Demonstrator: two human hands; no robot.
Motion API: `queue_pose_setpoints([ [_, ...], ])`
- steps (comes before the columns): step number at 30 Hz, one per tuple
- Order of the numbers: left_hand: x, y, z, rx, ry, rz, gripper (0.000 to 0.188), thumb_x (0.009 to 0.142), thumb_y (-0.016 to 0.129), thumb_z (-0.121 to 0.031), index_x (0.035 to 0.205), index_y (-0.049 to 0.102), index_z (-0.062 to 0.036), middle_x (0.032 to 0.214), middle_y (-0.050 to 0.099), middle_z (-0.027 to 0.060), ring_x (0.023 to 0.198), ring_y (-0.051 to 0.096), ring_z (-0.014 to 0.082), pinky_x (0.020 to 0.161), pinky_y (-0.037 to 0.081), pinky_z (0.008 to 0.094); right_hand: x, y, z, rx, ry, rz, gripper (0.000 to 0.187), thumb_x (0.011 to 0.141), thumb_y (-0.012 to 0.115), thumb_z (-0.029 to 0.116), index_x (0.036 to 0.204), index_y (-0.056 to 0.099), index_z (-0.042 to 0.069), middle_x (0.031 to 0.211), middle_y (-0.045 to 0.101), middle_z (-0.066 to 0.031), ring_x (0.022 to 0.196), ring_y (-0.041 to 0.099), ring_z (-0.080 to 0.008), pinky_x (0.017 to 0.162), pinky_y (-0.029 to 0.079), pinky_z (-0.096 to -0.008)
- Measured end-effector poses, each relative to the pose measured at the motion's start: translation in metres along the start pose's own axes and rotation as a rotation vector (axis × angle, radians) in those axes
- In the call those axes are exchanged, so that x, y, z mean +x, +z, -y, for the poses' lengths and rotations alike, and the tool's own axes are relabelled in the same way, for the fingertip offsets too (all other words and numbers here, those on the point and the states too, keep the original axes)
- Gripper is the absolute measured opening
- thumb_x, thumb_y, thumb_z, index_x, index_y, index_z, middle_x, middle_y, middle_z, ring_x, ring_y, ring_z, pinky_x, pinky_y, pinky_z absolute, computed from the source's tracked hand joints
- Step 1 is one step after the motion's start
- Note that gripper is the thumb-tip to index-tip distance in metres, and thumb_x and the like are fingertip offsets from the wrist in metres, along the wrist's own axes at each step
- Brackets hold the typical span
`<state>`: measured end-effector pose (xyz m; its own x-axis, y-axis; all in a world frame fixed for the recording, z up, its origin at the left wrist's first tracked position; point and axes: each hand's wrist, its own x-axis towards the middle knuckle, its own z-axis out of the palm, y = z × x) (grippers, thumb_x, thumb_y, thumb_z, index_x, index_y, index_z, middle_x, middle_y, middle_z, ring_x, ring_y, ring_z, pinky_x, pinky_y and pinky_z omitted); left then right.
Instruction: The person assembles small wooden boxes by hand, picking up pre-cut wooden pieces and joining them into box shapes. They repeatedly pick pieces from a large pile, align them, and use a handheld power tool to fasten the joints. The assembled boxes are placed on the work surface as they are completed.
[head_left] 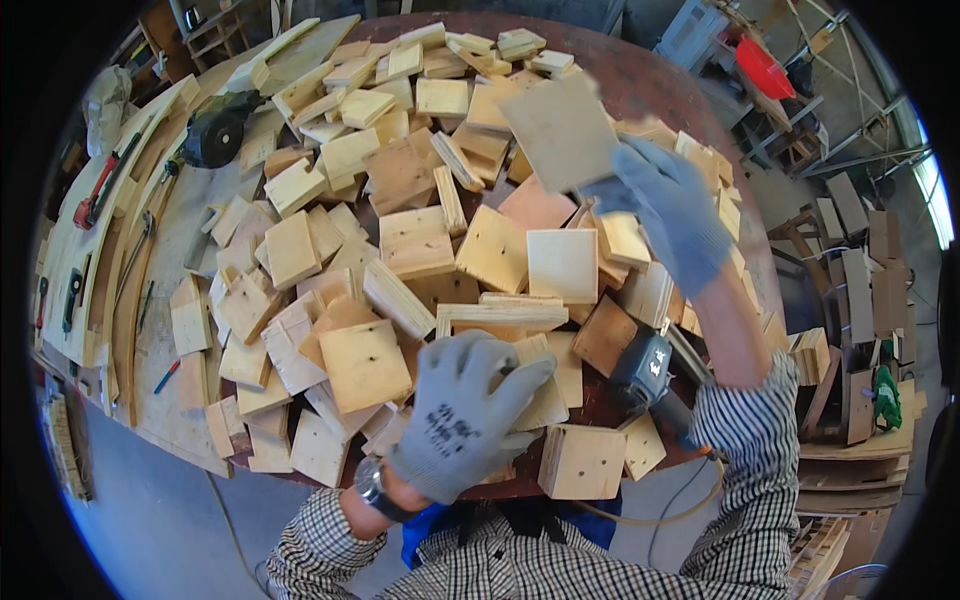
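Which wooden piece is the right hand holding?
The greyish-tan square board in the right hand, broader-looking and greyer than the pale blocks below.

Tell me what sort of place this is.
Most likely a woodworking shop: small cut wood blocks lie heaped on a reddish-brown table, with a corded power tool beside the heap.

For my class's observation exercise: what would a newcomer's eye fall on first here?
Probably the big heap of wooden blocks at centre. Then the gloved right hand, holding a square board at the heap's upper right, and left hand below centre. A bright red object sits upper right.
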<state>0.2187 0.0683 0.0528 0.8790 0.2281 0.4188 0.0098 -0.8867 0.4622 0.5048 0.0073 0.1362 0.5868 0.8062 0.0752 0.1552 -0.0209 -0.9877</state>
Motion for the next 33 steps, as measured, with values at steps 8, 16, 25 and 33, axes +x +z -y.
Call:
queue_pose_setpoints([
  [8,-0.046,-0.077,0.036,0.262,-0.372,-0.324,0.081,0.066,0.093,-0.012,0.142,0.063,-0.0072,0.126,0.058,0.0146,0.122,0.057,0.0338,0.104,0.049,0.0475,-0.143,0.021,0.014,-0.279,0.376,0.068,0.043,0.110,0.058,0.026,0.138,0.064,-0.007,0.095,0.075,-0.0102,0.082,0.074,-0.0128,0.070,0.058,-0.0251],
  [16,-0.052,-0.068,0.029,0.260,-0.387,-0.246,0.085,0.064,0.095,-0.016,0.142,0.062,-0.0091,0.123,0.055,0.0130,0.116,0.055,0.0340,0.100,0.047,0.0496,-0.133,0.015,-0.004,-0.294,0.510,0.227,0.037,0.109,0.058,0.024,0.130,0.068,-0.005,0.100,0.074,-0.0088,0.079,0.073,-0.0120,0.071,0.059,-0.0254],
  [25,-0.040,-0.052,0.033,0.436,-0.434,-0.222,0.080,0.067,0.093,-0.026,0.140,0.062,-0.0127,0.124,0.055,0.0126,0.120,0.052,0.0353,0.102,0.042,0.0522,-0.016,-0.016,-0.010,-0.310,0.237,-0.090,0.039,0.107,0.061,0.031,0.121,0.071,-0.004,0.098,0.075,-0.0084,0.081,0.072,-0.0110,0.069,0.054,-0.0245],
  [33,-0.035,-0.039,0.053,0.430,-0.403,-0.138,0.069,0.072,0.088,-0.028,0.136,0.065,-0.0129,0.119,0.056,0.0099,0.115,0.052,0.0339,0.102,0.041,0.0522,0.109,-0.019,-0.080,-1.273,0.021,-0.375,0.059,0.099,0.064,0.050,0.136,0.068,0.005,0.135,0.072,-0.0204,0.123,0.069,-0.0380,0.107,0.052,-0.0483],
])
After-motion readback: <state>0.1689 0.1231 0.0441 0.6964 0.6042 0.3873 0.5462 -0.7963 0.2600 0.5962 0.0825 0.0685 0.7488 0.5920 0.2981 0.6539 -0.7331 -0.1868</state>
